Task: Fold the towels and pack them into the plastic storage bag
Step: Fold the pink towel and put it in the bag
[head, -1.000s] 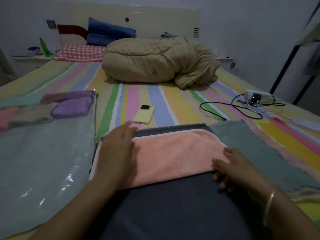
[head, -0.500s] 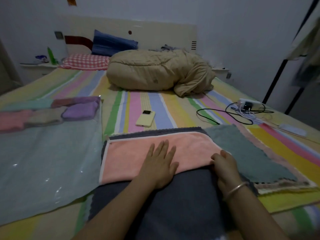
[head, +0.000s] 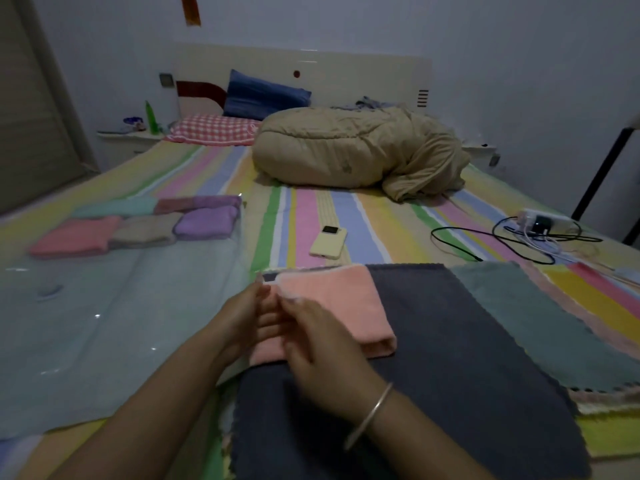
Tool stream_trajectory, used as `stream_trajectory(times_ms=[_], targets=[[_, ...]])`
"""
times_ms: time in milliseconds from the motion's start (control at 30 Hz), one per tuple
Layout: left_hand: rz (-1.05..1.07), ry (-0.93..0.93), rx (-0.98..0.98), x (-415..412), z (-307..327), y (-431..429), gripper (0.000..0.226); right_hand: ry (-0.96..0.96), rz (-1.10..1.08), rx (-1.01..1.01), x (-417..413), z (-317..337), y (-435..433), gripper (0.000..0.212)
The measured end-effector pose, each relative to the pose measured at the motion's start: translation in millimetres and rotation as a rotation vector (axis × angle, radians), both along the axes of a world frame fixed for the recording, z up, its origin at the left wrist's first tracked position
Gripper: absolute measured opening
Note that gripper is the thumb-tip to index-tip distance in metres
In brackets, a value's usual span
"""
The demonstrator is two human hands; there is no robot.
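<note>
Peach towel [head: 341, 306] folded on grey towel [head: 450, 341]; plastic bag [head: 114, 317] flat — left

Bed with striped pastel sheet [head: 304, 216], bearing clear plastic storage bag [head: 114, 323], yellow-cased phone [head: 328, 242], tan bundled quilt [head: 349, 150], red checked pillow [head: 213, 129], black cables [head: 512, 237], spread dark grey towel [head: 450, 358].

Beside the left hand [head: 239, 317] lie five folded towels [head: 204, 225] in one bag [head: 104, 323]; under both hands, three more towels [head: 433, 327]; beyond, one phone [head: 328, 242].
</note>
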State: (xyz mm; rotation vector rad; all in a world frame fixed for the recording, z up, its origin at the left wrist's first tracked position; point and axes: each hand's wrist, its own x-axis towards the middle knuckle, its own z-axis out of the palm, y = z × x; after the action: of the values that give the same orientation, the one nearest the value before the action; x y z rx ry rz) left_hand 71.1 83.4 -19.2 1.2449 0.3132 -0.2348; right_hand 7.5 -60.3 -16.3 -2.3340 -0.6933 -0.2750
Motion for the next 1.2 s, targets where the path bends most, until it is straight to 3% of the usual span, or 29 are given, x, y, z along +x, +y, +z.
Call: stream_trajectory(times_ms=[133,200,333,400,500,733,767,867,967,1000,1067,1200], targets=[[-0.059,-0.120,0.297,7.3,-9.0,10.5,0.026,0.101,0.103,-0.100,-7.3,-18.0,5.0,0.055],[-0.037,-0.243,0.460,8.9,-13.7,11.1,0.027,0.130,0.089,-0.007,-9.2,-15.7,-3.0,0.050],[-0.065,-0.401,0.602,8.2,-17.3,11.9,0.041,0.033,-0.090,0.134,-1.8,-6.9,-31.3,0.039],[-0.030,-0.420,0.649,11.2,-18.1,15.3,0.039,-0.059,-0.210,0.074,7.1,-8.6,-50.7,0.042],[-0.004,-0.398,0.695,15.5,-23.1,22.1,0.038,-0.042,-0.285,-0.146,15.3,-18.5,-72.9,0.053],[0.000,-0.391,0.795,18.5,-32.0,24.2,0.036,-0.120,-0.392,-0.313,20.9,-37.1,-84.9,0.041],[-0.009,-0.403,0.889,18.6,-30.3,23.2,0.037,-0.126,-0.382,-0.337,19.7,-38.9,-85.5,0.043],[-0.021,-0.406,1.426,14.3,-21.2,13.2,0.044,-0.078,-0.368,-0.280,19.5,-39.1,-86.0,0.040],[0.045,-0.726,1.529,9.4,-5.4,-8.1,0.046,0.141,-0.374,0.023,36.7,-24.7,-87.3,0.028],[-0.021,-0.841,1.515,10.7,-1.7,-15.9,0.046,0.196,-0.376,0.063,47.3,-19.4,-85.8,0.029],[-0.271,-0.902,1.574,14.2,-2.4,-29.5,0.054,0.291,-0.365,-0.008,70.2,-10.9,-80.2,0.037],[-0.620,-0.717,1.752,23.5,-33.3,-33.3,0.074,0.406,-0.422,-0.400,103.9,-11.0,-68.1,0.045]])
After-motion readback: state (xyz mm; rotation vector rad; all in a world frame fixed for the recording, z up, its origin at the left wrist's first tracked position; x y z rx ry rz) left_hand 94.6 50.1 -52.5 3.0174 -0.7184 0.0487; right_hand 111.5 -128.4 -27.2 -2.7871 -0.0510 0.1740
